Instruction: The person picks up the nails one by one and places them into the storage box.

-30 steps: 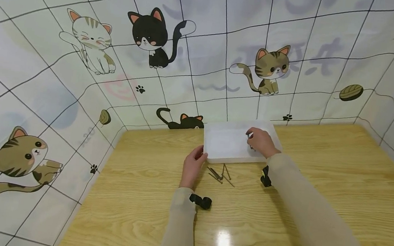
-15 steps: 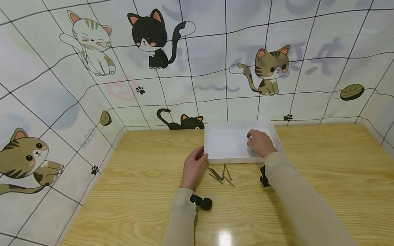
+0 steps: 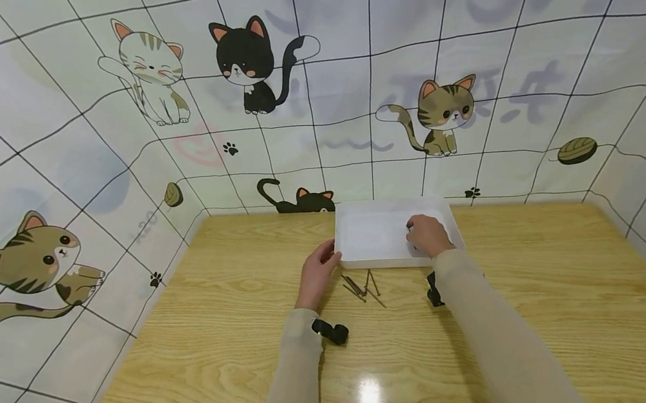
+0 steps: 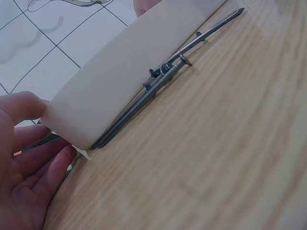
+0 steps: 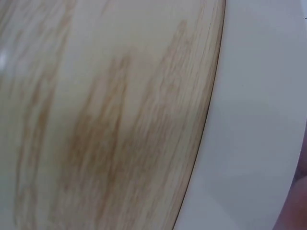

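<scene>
Nails (image 4: 136, 106) lie in a loose bunch on the pale wooden table (image 3: 215, 347), on the near side of the white box (image 3: 369, 232). Metal grey, several, some crossing; heads cluster mid-bunch in the left wrist view, most shafts running toward the white box's near-left corner, one pointing the other way along its near wall. Just beside that wall; contact with it, cannot tell. Left hand (image 3: 316, 279) at the same near-left corner, thumb at the corner and fingers bent against the left wall, gripping the white box there. Box sits flat, open side up, pale inside. Right hand (image 3: 429, 236) within the white box's right half, wrist over its near wall, fingers drawn together, pinching a small dark thing (image 3: 410, 226) mostly covered by them; cannot tell what it is. Right wrist view, blurred: mainly tabletop and box wall. Behind the white box, wall covering (image 3: 350, 100) with grid lines, cartoon cats and paw prints.
</scene>
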{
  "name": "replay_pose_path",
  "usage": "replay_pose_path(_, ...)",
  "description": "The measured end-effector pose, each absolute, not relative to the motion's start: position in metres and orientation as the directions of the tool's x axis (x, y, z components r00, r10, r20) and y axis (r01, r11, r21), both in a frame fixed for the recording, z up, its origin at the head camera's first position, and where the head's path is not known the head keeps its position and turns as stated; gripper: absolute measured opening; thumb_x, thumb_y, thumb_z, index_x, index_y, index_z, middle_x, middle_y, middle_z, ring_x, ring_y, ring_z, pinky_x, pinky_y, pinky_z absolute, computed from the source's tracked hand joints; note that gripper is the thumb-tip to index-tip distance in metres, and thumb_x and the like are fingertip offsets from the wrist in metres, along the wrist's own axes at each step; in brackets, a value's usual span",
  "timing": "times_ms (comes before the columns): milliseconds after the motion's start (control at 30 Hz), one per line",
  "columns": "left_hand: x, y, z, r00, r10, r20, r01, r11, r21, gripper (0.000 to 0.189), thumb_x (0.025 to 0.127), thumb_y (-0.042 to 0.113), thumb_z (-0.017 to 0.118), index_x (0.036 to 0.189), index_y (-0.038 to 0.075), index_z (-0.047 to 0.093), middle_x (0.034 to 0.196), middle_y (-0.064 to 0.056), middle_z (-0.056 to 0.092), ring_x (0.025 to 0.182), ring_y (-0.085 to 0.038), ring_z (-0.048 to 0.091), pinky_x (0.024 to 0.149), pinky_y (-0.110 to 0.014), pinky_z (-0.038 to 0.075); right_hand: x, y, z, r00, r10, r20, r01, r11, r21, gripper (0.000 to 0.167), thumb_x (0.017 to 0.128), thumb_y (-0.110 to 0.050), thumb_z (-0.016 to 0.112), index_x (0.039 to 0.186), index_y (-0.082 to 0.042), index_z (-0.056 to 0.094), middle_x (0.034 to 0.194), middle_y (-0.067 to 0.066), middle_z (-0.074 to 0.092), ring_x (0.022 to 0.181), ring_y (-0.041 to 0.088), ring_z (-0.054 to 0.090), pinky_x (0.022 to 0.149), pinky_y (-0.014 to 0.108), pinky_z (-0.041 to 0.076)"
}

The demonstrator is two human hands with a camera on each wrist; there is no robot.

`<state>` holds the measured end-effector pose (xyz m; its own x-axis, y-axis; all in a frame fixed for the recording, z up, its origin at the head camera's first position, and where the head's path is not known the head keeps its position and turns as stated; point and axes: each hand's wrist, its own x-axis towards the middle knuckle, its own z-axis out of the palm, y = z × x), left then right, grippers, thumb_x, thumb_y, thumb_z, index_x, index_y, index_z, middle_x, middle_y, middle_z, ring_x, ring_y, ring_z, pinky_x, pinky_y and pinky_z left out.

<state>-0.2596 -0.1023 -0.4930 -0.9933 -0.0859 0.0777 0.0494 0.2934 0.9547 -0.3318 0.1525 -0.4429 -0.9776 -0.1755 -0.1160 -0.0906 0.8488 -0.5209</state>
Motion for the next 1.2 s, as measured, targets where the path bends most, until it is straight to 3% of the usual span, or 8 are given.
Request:
replay_pose_path(400,-0.261,-0.101,-0.494,-0.993,-0.086,0.076,0.047,0.301,0.952,0.041,0.087,0.03,0.057,0.126,0.02,0.053,0.119,0.006,0.055,0.102,-0.01,0.051,0.087,-0.033,0.041,-0.333,0.156,-0.449,-0.977,-0.206,-0.054,-0.148,0.839,-0.524,0.031,0.088,-0.003,0.045,0.117,0.004,0.055,0.119,0.022,0.052,0.109,0.037,0.047,0.088,0.048,0.038)
replay_pose_path(900,-0.26,-0.103,-0.495,-0.993,-0.078,0.094,0.066,0.31,0.949,0.042,0.088,0.03,0.056,0.128,0.019,0.051,0.121,0.002,0.054,0.104,-0.012,0.051,0.088,-0.035,0.041,-0.32,0.155,-0.431,-0.984,-0.175,-0.02,-0.127,0.786,-0.605,0.034,0.089,-0.012,0.047,0.121,-0.001,0.052,0.108,0.018,0.057,0.071,0.021,0.057,0.056,0.032,0.045)
replay_pose_path(1200,-0.258,-0.103,-0.494,-0.991,-0.079,0.105,0.076,0.305,0.949,0.041,0.088,0.029,0.056,0.128,0.018,0.051,0.121,0.0,0.054,0.105,-0.014,0.051,0.089,-0.036,0.04,-0.297,0.153,-0.429,-0.987,-0.15,0.048,-0.143,0.722,-0.677,0.035,0.091,-0.018,0.046,0.125,-0.007,0.05,0.105,0.013,0.057,0.075,0.023,0.054,0.061,0.034,0.041)
